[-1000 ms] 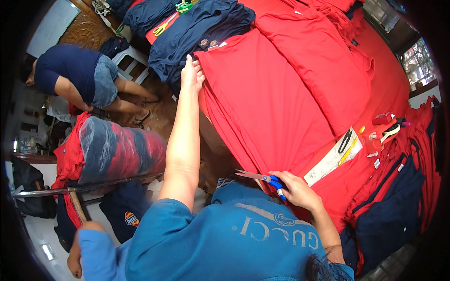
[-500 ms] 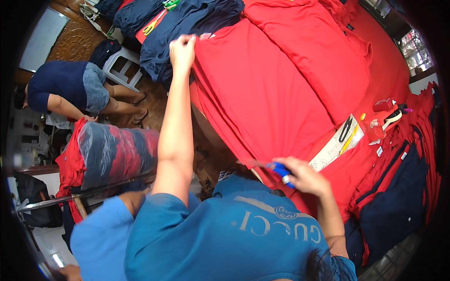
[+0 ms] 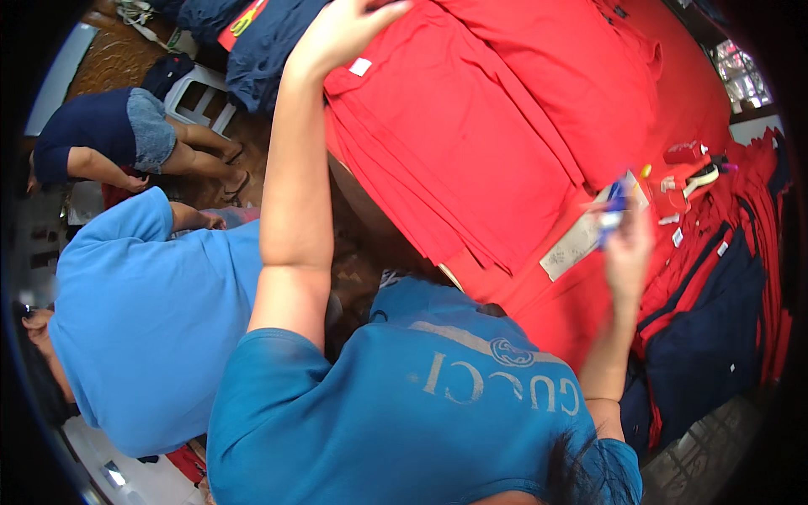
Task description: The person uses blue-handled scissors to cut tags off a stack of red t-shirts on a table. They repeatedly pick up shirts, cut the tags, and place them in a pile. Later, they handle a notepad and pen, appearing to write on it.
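Red clothes (image 3: 446,143) lie spread wide. A person in light blue (image 3: 160,311) now fills much of the left side. Farther back stands a white stool (image 3: 200,94). The left hand (image 3: 349,32) is higher, partly out of view; I cannot tell its grip. The right hand (image 3: 629,251) has swung right, closed around blurry blue-handled scissors (image 3: 617,204) by white card (image 3: 572,248).

Carved wooden panel (image 3: 114,59) upper left, white stool (image 3: 209,77) near; bright window (image 3: 741,77) right.
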Action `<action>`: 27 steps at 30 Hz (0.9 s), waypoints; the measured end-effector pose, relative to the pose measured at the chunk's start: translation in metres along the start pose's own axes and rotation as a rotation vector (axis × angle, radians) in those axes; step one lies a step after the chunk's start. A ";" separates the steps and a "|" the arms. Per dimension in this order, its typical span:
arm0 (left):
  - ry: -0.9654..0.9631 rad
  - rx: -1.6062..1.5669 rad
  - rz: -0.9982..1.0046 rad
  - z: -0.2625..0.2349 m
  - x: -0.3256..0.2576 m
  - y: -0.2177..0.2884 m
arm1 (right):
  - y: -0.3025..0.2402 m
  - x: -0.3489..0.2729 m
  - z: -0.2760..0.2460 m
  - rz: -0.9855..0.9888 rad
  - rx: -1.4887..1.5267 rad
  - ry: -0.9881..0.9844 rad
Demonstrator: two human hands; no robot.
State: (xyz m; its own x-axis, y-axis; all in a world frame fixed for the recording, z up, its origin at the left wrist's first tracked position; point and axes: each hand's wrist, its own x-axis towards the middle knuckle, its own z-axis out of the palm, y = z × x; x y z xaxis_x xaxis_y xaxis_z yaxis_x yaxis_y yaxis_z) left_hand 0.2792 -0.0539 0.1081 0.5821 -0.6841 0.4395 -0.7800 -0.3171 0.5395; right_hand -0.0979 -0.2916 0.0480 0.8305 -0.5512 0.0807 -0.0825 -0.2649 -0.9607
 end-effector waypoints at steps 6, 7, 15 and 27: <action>0.032 0.023 -0.712 0.015 -0.104 -0.109 | 0.005 -0.060 0.072 -0.029 -0.378 -0.319; 0.035 0.084 -0.637 0.016 -0.108 -0.109 | 0.008 -0.067 0.075 -0.036 -0.427 -0.335; -0.112 0.401 -0.435 0.028 -0.102 -0.107 | 0.031 -0.062 0.076 -0.150 -0.469 -0.447; -0.286 0.186 -0.510 -0.066 0.009 -0.116 | -0.018 -0.004 0.040 -0.027 -0.347 -0.912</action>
State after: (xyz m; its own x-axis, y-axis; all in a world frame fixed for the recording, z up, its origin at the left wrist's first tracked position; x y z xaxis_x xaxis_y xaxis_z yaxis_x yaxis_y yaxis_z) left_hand 0.3903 0.0200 0.0972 0.8281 -0.5568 -0.0647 -0.4615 -0.7428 0.4851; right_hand -0.0780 -0.2529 0.0544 0.9301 0.2437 -0.2750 -0.0933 -0.5673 -0.8182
